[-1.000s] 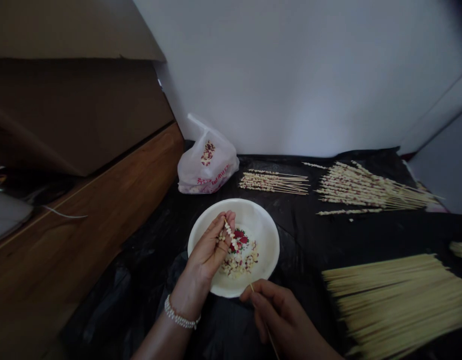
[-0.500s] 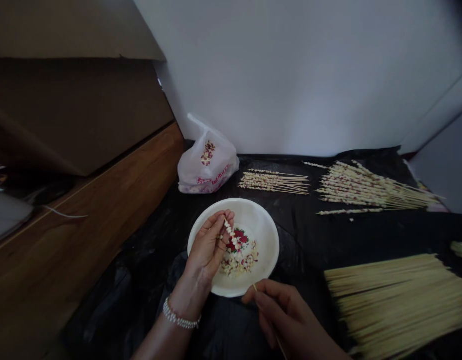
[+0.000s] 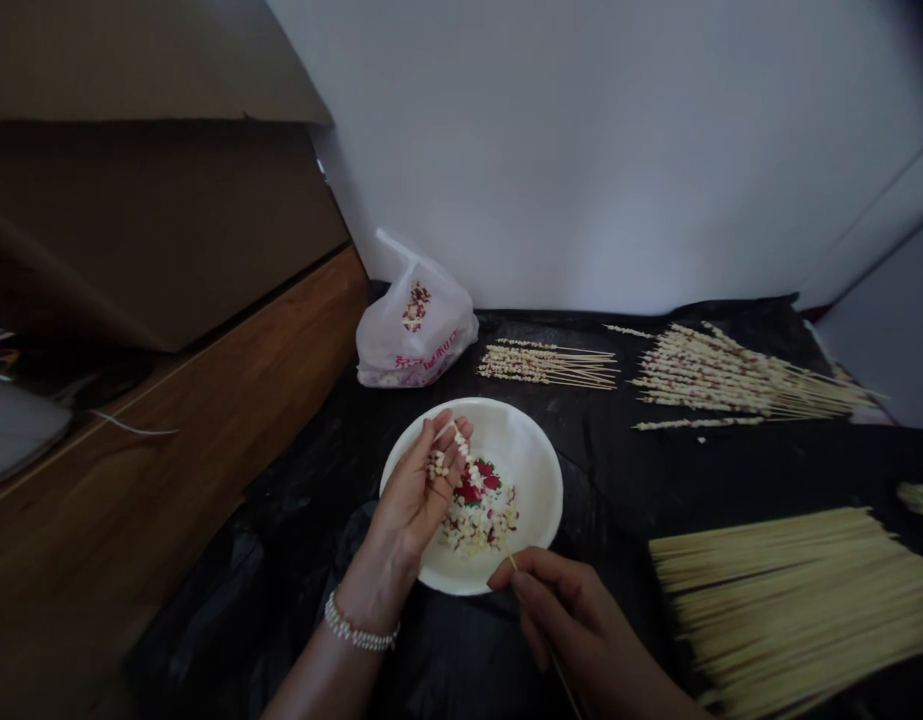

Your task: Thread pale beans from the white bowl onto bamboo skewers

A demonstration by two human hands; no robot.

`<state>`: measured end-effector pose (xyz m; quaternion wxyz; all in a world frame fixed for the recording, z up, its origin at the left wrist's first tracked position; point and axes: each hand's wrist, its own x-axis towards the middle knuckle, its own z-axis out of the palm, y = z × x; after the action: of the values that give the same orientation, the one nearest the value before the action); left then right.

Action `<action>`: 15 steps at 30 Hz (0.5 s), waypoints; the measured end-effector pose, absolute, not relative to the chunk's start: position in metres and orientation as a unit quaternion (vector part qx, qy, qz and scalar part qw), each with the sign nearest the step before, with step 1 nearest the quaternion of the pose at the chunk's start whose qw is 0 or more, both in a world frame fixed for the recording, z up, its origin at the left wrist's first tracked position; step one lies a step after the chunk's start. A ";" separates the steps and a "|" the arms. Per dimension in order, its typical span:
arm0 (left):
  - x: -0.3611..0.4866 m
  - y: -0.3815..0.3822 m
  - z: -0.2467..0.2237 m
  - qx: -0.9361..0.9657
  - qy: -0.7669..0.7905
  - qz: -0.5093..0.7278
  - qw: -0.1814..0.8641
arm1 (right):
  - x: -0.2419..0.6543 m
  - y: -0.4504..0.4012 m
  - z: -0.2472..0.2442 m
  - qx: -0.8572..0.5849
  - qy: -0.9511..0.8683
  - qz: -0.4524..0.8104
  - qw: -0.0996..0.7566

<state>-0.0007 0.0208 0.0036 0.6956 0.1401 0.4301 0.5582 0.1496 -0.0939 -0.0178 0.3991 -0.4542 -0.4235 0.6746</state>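
Note:
My left hand [image 3: 410, 505] is cupped palm up over a white bowl [image 3: 545, 470], its fingers loosely bent. Small pale kernel-like pieces [image 3: 437, 463] lie in that palm. Beside the fingers runs the upper part of a thin wooden skewer [image 3: 462, 445], with pale pieces threaded along it. Lower down, at the bowl's near rim, my right hand [image 3: 570, 605] pinches the skewer between thumb and forefinger; its tail sticks out below the hand. Loose pale and dark red pieces [image 3: 480, 525] lie in the bowl, over a red flower print.
Behind the bowl stands a white plastic bag [image 3: 416, 340] of pieces. Threaded skewers lie in a small bundle [image 3: 547, 363] and a larger pile [image 3: 716, 375]. Many bare skewers [image 3: 798, 600] are at right. Black plastic sheeting [image 3: 581, 440] lies underneath; a cardboard box [image 3: 153, 220] is at left.
The fingers of my left hand have come away from the skewer's tip and spread, showing the pieces in the palm. My right hand has risen slightly, still pinching the skewer.

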 end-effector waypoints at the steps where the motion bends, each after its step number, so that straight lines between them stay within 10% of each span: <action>1: -0.002 0.022 0.001 0.135 0.437 0.545 0.703 | 0.150 -0.094 -0.018 -0.453 -0.424 0.676 0.398; 15: -0.011 0.019 -0.014 0.223 0.450 0.523 0.689 | 0.148 -0.097 -0.023 -0.450 -0.428 0.677 0.395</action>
<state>-0.0115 0.0195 -0.0139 0.6888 0.2230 0.4497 0.5230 0.1479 -0.0967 -0.0229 0.3946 -0.4504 -0.4282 0.6769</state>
